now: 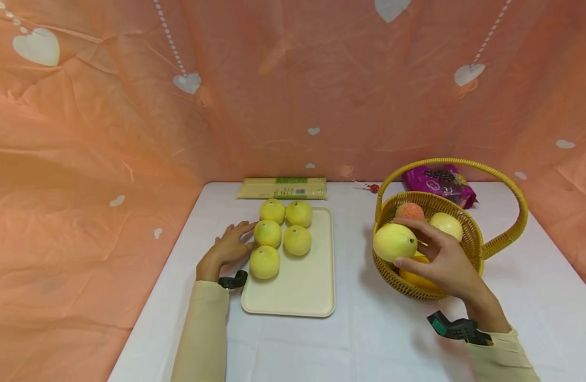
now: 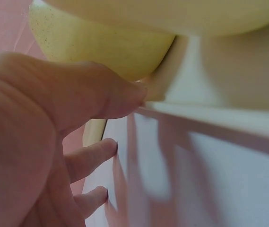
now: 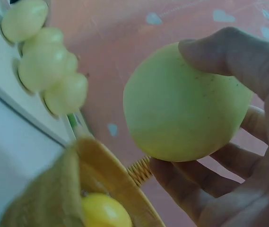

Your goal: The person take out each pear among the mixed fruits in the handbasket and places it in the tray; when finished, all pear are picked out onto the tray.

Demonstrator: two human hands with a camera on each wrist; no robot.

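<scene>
My right hand (image 1: 446, 260) holds a round yellow-green fruit (image 1: 395, 242) between thumb and fingers, over the left side of the wicker basket (image 1: 475, 233). In the right wrist view the held fruit (image 3: 186, 104) shows small dark specks, with the thumb on one side and fingers below. At the left, my left hand (image 1: 231, 246) rests at the edge of the cream tray (image 1: 302, 297), its fingers spread. The left wrist view shows the thumb (image 2: 120, 97) at the tray's rim, close to a yellow-green fruit (image 2: 101, 42). Several such fruits (image 1: 298, 240) sit on the tray.
Inside the basket are a reddish fruit (image 1: 410, 211), a pale yellow fruit (image 1: 447, 226) and a bright yellow one (image 1: 419, 273). The basket's tall handle (image 1: 522, 212) arches above it. Behind lie a purple packet (image 1: 438, 183), a red lollipop (image 1: 373, 188) and a flat pack (image 1: 283, 188).
</scene>
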